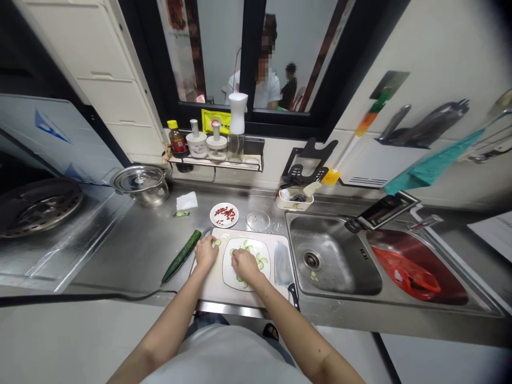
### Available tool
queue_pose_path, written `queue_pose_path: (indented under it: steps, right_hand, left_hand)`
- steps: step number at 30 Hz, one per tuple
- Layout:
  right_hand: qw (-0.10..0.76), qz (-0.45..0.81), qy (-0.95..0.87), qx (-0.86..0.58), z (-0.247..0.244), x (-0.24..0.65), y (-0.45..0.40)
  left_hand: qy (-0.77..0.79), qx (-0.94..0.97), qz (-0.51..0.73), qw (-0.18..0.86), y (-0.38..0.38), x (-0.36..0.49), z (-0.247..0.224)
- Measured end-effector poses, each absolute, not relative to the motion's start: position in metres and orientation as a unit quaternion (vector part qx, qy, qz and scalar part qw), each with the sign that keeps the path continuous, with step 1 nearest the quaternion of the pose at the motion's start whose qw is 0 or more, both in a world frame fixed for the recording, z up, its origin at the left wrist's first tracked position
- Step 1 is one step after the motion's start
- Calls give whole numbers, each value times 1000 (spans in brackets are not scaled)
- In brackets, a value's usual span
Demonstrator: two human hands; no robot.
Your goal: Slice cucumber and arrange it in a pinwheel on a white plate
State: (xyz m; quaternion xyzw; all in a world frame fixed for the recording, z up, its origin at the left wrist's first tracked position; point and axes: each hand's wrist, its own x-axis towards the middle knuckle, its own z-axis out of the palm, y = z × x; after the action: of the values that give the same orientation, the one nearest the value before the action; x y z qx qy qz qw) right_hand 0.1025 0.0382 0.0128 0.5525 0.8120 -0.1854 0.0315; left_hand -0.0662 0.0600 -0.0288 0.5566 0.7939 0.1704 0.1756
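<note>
A white square plate [262,280] lies on the pale cutting board [210,285], with thin cucumber slices [262,261] arranged around it. Over the plate's left half, my right hand [245,265] has its fingers pinched together at a cucumber slice by its fingertips. My left hand [205,253] rests at the board's left edge, fingers curled around cucumber slices [217,242] that mostly hide beneath it. Left of the board lies a long piece of cucumber [182,257]. A cleaver [283,264] with a black handle lies flat along the board's right side.
Behind the board stands a small plate of red berries [224,215]. A lidded steel pot [142,184] is at the back left, near a white tissue [186,200]. To the right is a double sink [336,261] with a red bag [408,274]. People show in the window.
</note>
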Motion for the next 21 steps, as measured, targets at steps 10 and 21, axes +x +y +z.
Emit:
queue_pose_path:
  steps: [10,21]
  right_hand:
    - [-49,-196,802,563,13,112,38]
    - [-298,-292,767,487,39,117,57]
  left_hand:
    - [764,518,296,246,66,-69,-39]
    - [498,514,497,491,45,-67,14]
